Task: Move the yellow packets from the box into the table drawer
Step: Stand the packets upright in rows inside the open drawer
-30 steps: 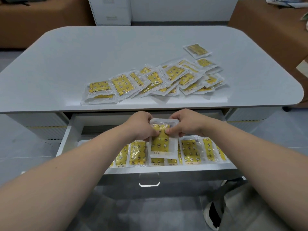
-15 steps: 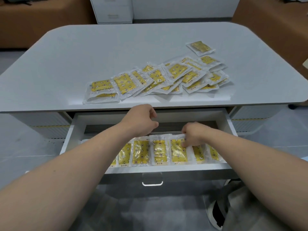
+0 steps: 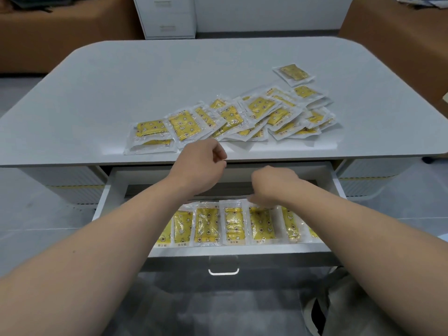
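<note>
Hovering left hand (image 3: 201, 166) grip curled empty; right hand (image 3: 275, 185) grip unclear; packets (image 3: 234, 225) print unreadable.

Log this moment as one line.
left hand: curled, empty, over table edge | right hand: touching drawer packets, grip unclear | pile of packets: on table

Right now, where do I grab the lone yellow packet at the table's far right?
Pinch the lone yellow packet by its clear sealed border at the near corner, coming from above on the near side. It lies flat on the table, apart from the pile, so that edge is free and likely lifts easiest.
</note>
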The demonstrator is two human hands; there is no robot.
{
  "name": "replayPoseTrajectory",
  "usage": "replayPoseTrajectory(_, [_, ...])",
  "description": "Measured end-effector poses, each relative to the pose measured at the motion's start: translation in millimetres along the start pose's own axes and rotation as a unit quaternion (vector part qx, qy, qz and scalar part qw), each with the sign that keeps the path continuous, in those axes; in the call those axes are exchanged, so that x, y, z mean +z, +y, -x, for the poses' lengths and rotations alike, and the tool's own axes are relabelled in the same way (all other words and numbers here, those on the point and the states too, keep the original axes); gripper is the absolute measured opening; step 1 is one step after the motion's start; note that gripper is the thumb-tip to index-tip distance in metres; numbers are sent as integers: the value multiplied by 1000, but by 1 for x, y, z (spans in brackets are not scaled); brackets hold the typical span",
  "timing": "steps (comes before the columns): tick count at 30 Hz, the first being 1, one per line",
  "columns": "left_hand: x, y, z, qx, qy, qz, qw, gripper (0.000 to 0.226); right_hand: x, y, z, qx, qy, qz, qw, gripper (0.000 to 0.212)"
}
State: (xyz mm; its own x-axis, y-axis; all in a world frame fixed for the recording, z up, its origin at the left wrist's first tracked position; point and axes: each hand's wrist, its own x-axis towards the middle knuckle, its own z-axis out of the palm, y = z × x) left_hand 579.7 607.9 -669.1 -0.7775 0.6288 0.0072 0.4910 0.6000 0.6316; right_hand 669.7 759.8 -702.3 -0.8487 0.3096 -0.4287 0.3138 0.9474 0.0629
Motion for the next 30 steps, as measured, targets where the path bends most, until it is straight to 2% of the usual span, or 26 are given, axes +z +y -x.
replayPoseTrajectory(2, [-5,-1,-3,9,39,-24,999,11,-13,-7,2,-23,79,-20,996,31])
replayPoseTrajectory(6, [-16,-11,-11,27,112,-118,986,18,-23,-14,5,-62,243,-40,967,25])
replayPoseTrajectory(10, [-22,-30,-18,5,126,-221,967,30,-23,-16,4,-71,327,-51,941,15])
replayPoseTrajectory(13, [-21,-40,-19,-13,83,-289,954,49,-21,-19,-3,-66,327,-33,942,23])
replayPoseTrajectory(15, [-18,-45,-19,7,42,-296,954,55,-21,-21,-4,-66,308,-20,949,26])
replayPoseTrajectory(18, [-12,-46,-18,44,13,-312,949,51,-20,-21,-6,-58,286,-2,956,31])
replayPoseTrajectory(22, [-12,-38,-13,70,31,-294,953,39,-19,-21,-10,-58,285,-12,957,45])
replayPoseTrajectory(26, [-14,-32,-11,60,29,-275,959,35,-17,-22,-14,-70,281,-16,957,54])
replayPoseTrajectory(30, [-16,-29,-10,59,48,-250,965,31,-19,-23,-15,-72,280,-32,957,53])
